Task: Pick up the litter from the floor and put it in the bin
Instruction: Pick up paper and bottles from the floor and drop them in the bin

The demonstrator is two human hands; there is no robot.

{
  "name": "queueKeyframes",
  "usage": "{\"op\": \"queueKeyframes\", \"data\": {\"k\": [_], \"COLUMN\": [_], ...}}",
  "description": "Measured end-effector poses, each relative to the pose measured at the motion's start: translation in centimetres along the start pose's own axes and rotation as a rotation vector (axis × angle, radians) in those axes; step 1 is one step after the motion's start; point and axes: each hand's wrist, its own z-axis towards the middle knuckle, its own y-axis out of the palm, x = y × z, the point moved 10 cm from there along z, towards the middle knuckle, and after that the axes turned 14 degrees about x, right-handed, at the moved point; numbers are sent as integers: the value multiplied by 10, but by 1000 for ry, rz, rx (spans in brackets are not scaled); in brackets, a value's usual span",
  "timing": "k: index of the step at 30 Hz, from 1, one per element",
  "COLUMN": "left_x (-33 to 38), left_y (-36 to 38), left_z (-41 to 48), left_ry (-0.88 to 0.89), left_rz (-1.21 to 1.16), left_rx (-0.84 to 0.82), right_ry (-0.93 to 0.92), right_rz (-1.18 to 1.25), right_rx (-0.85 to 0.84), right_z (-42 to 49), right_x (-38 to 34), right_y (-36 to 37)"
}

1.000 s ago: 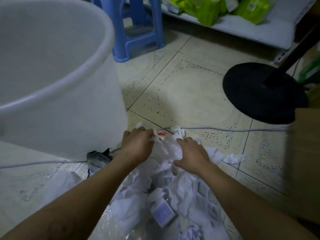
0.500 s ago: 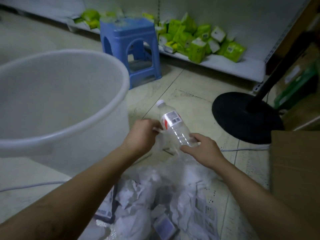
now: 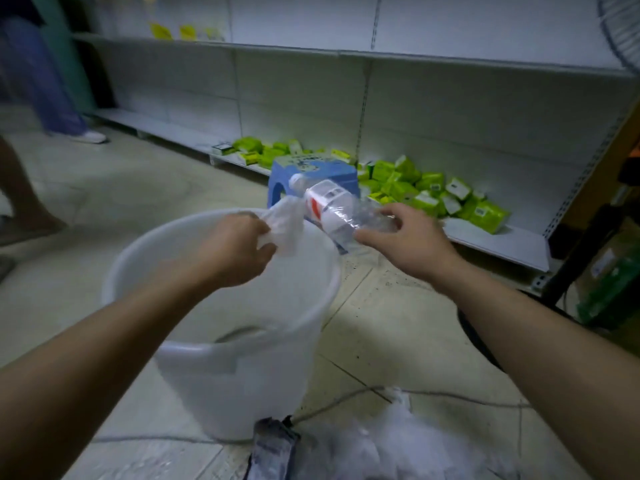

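Clear plastic bottle point(image 3: 337, 212) in right-hand point(image 3: 410, 244) grip, crumpled wrapper point(image 3: 285, 226) pinched in left hand point(image 3: 235, 249), over bin point(image 3: 221, 348).

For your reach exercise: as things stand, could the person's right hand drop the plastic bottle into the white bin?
Probably yes. The right hand holds the plastic bottle at the far rim of the white bin, whose open top is unobstructed there; the left hand sits further left.
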Motion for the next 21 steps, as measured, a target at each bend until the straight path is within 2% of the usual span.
{"op": "queueKeyframes", "data": {"k": [4, 7, 10, 13, 16, 18, 19, 21], "left_x": [-80, -94, -57, -2, 54, 87, 98, 102], "left_y": [15, 17, 8, 3, 0, 10, 19, 46], "left_z": [-60, -81, -77, -81, -101, -131, -150, -187], "left_ry": [-140, -126, 24, 200, 447, 684, 776, 822], "left_rz": [54, 38, -12, -78, -101, -84, -103, -158], "left_rx": [-281, -323, -156, -37, 52, 56, 20, -138], "right_ry": [-115, -192, -321, -458, -495, -530, -530, -517], "right_rz": [-222, -391, -464, -499, -347, -253, -264, -364], "right_rx": [-139, -232, -126, -127, -24, 11, -36, -171], "right_z": [-8, -27, -48, -68, -82, -91, -97, -113], "right_x": [-48, -50, -47, -40, -29, -17, -6, 25], "right_y": [68, 103, 99, 85, 50, 33, 36, 52]}}
